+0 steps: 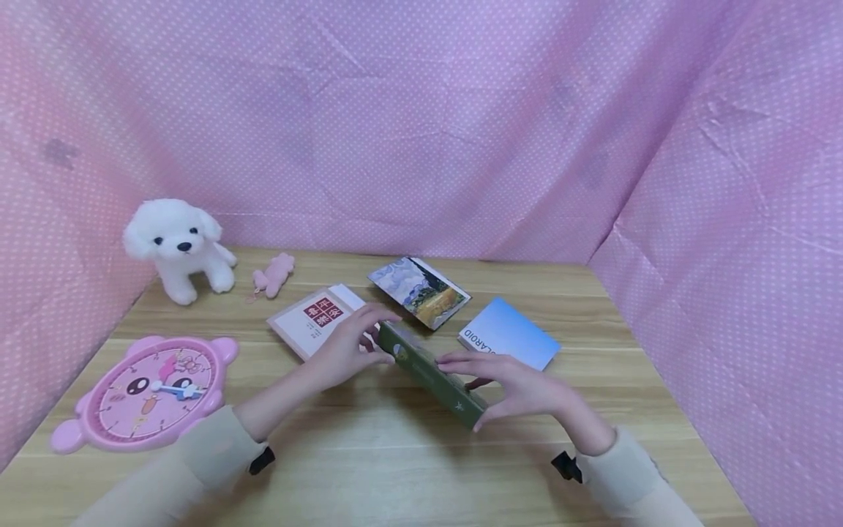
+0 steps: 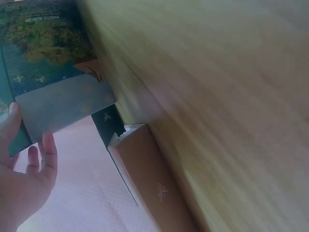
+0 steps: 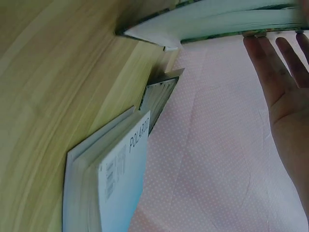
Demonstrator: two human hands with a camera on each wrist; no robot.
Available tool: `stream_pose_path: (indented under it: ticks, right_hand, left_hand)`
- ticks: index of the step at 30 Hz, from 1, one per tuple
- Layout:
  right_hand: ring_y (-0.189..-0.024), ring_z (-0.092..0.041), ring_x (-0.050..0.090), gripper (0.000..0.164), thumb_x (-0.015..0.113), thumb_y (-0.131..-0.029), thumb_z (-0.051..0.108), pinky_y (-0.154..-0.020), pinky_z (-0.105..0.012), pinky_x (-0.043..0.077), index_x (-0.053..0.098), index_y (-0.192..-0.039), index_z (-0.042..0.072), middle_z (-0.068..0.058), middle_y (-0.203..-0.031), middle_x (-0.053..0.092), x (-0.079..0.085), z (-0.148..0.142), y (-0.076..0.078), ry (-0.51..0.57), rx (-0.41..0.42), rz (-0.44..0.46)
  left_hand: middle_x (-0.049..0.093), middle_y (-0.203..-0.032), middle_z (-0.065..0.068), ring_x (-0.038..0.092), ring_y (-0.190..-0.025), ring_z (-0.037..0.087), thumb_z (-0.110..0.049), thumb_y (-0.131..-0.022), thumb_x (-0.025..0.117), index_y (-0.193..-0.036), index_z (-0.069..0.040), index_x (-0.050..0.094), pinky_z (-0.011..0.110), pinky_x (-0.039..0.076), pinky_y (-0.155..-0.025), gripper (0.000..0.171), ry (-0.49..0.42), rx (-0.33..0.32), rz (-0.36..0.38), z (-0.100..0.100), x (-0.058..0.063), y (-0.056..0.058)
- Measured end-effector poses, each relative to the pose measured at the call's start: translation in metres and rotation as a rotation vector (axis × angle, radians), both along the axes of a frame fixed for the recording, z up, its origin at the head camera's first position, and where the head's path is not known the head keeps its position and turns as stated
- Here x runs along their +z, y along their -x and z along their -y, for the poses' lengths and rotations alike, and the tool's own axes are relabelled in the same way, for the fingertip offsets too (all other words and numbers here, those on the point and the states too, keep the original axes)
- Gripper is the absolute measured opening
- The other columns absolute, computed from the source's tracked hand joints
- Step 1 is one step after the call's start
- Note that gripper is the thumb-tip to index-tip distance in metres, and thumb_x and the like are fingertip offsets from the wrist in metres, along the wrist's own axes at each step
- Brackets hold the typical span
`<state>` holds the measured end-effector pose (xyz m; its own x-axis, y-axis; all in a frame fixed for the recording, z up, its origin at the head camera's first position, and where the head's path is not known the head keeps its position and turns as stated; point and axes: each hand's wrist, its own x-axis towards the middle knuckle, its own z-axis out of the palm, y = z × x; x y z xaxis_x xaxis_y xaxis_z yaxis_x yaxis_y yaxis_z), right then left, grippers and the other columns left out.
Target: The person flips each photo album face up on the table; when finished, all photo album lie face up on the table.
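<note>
A green photo album [image 1: 429, 379] with a landscape picture on its cover stands tilted on its edge at mid-table, its green spine turned toward me. My left hand [image 1: 347, 347] grips the left end, thumb on one side and fingers on the other. At the right end, my right hand [image 1: 520, 386] holds the album between thumb and fingers. The left wrist view shows the album's cover [image 2: 46, 48] with "PHOTO ALBUM" lettering and a grey band. From the right wrist, the white pages [image 3: 231, 21] show between the covers, with fingertips against the lower cover.
Behind the hands lie a pale album with red characters [image 1: 306, 322], a painting-covered album [image 1: 421, 291] and a blue-white POLAROID album [image 1: 514, 333]. A pink clock [image 1: 154, 395] lies at left. A white plush dog [image 1: 181, 249] and small pink plush [image 1: 274, 274] are at back left.
</note>
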<state>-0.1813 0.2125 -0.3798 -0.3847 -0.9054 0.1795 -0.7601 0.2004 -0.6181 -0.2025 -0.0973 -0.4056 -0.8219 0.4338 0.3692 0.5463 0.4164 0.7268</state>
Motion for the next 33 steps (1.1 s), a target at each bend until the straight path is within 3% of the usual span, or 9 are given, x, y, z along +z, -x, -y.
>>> stream_pose_path:
  ticks: [2,6,10,14,22,27,29,33]
  right_hand:
    - [-0.131,-0.021,0.043,0.085,0.082,-0.071,0.027,-0.091,-0.031,0.052,0.039,-0.144,0.013,-0.009,-0.147,0.041,-0.002,0.001,0.0,-0.022,0.001,-0.075]
    - [-0.13,-0.019,0.045,0.075,0.075,-0.077,0.039,-0.097,-0.036,0.048,0.043,-0.142,0.018,-0.004,-0.144,0.046,-0.003,0.005,-0.003,-0.075,-0.019,-0.232]
    - [-0.129,-0.019,0.045,0.069,0.069,-0.083,0.044,-0.098,-0.036,0.047,0.043,-0.142,0.018,-0.003,-0.143,0.046,-0.002,0.009,-0.007,-0.093,-0.015,-0.286]
    - [-0.129,-0.02,0.046,0.067,0.067,-0.084,0.043,-0.099,-0.036,0.046,0.044,-0.141,0.015,-0.004,-0.143,0.047,-0.004,0.012,-0.008,-0.082,0.024,-0.315]
    - [-0.126,-0.019,0.049,0.068,0.075,-0.077,0.04,-0.098,-0.035,0.047,0.05,-0.135,0.016,-0.003,-0.138,0.051,-0.015,0.012,-0.011,-0.076,-0.024,-0.326]
    - [-0.125,-0.021,0.049,0.071,0.075,-0.074,0.046,-0.098,-0.039,0.047,0.051,-0.135,0.019,-0.004,-0.138,0.051,-0.02,0.011,-0.01,-0.101,-0.06,-0.33]
    - [-0.126,-0.022,0.048,0.072,0.075,-0.074,0.046,-0.099,-0.041,0.046,0.05,-0.136,0.019,-0.004,-0.14,0.049,-0.023,0.011,-0.01,-0.109,-0.063,-0.313]
    - [-0.129,-0.025,0.043,0.078,0.079,-0.071,0.042,-0.103,-0.044,0.041,0.048,-0.138,0.017,-0.007,-0.143,0.045,-0.028,0.01,-0.008,-0.11,-0.052,-0.231]
  left_hand:
    - [0.058,-0.11,0.005,0.06,-0.081,0.015,-0.015,-0.069,0.083,-0.124,-0.015,0.058,0.023,0.056,-0.065,0.06,0.004,0.014,0.025,0.003,-0.001,-0.001]
    - [0.063,-0.104,0.001,0.058,-0.083,0.012,-0.021,-0.068,0.084,-0.117,-0.013,0.064,0.024,0.055,-0.066,0.053,0.064,0.075,0.005,0.008,-0.002,-0.002]
    - [0.067,-0.103,0.001,0.06,-0.081,0.009,-0.025,-0.068,0.084,-0.114,-0.014,0.069,0.028,0.054,-0.067,0.049,0.121,0.103,-0.036,0.012,0.0,-0.003]
    - [0.07,-0.101,0.002,0.061,-0.072,0.005,-0.025,-0.069,0.083,-0.113,-0.014,0.07,0.023,0.053,-0.063,0.047,0.121,0.086,0.002,0.017,-0.001,-0.006]
    - [0.07,-0.094,-0.004,0.058,-0.069,0.005,-0.035,-0.076,0.076,-0.117,-0.013,0.068,0.021,0.051,-0.061,0.047,0.061,-0.005,0.126,0.029,-0.008,-0.009]
    - [0.069,-0.109,0.0,0.064,-0.077,0.006,-0.037,-0.082,0.071,-0.119,-0.012,0.066,0.022,0.054,-0.069,0.045,0.031,-0.067,0.213,0.032,-0.01,-0.009]
    - [0.067,-0.116,0.002,0.065,-0.08,0.006,-0.038,-0.083,0.071,-0.119,-0.013,0.066,0.022,0.054,-0.072,0.045,0.037,-0.079,0.243,0.033,-0.011,-0.01]
    - [0.067,-0.113,0.004,0.064,-0.084,0.008,-0.04,-0.083,0.07,-0.12,-0.013,0.065,0.022,0.053,-0.075,0.046,0.087,-0.094,0.283,0.032,-0.009,-0.012]
